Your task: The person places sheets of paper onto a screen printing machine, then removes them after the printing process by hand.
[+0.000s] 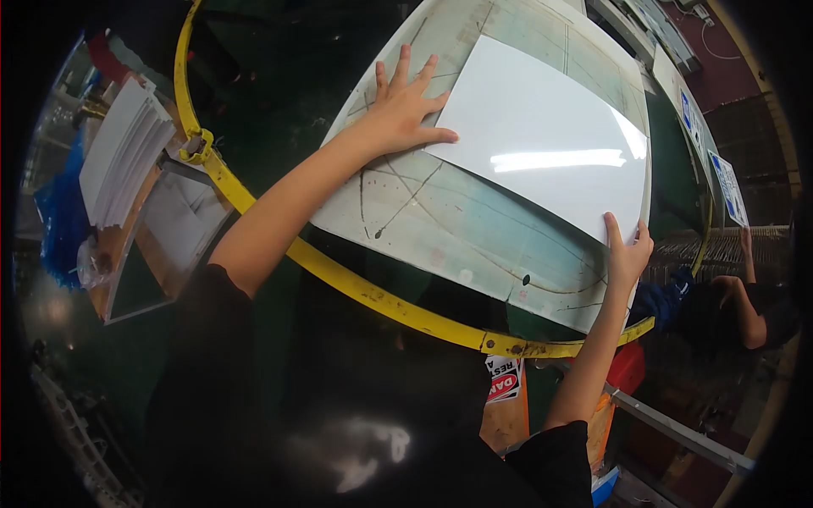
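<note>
A glossy white sheet (525, 118) lies on a pale, scratched and stained board (457, 220). My left hand (402, 114) rests on the board at the sheet's left edge, fingers spread and thumb touching that edge. At the sheet's lower right corner is my right hand (628, 254); its thumb and fingers are apart, with the corner between them. Neither hand's fingers are wrapped around anything. Bright light reflects across the sheet's surface.
A yellow curved rail (381, 296) runs between my body and the board. Stacked white sheets (127, 152) stand at left near blue plastic (63, 229). Another person's arm (745, 309) is at right, beside a printed blue-and-white sheet (727, 188). A danger sign (505, 378) sits below the rail.
</note>
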Motion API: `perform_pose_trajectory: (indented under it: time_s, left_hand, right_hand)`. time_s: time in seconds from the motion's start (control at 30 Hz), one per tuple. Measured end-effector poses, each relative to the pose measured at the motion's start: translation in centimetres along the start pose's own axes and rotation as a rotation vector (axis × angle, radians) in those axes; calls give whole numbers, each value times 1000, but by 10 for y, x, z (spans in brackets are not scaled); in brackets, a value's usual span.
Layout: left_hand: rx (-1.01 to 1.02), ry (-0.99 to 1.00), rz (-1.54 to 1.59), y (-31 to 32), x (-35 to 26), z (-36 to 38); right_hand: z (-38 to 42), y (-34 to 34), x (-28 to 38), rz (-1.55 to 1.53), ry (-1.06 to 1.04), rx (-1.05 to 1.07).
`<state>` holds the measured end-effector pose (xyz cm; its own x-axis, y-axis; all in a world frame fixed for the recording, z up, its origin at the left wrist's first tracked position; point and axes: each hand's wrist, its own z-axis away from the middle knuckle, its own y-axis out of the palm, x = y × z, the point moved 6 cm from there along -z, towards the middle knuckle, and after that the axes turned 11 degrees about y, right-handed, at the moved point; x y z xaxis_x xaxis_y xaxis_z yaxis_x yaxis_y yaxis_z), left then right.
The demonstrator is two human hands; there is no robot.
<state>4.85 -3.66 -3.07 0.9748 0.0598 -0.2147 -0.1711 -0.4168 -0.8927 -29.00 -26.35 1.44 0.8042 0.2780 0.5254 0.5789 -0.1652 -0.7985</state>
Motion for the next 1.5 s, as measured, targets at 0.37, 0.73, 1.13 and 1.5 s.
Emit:
perform_pose_trajectory:
  time_s: [0.37,0.73,1.13,1.5]
  left_hand:
    - [0,-36,-63,0,2,1]
    - [45,-94,-163,-5,-8,-3]
    - [85,-173,-244,-16,-21,-5]
    - [213,-230,-378,-23,-32,-16]
  right_hand:
    - [7,6,4,25,-16,1]
    - [7,13,-4,18,3,58]
    - [9,20,-4,29,41,76]
    - [10,18,0,82,58,95]
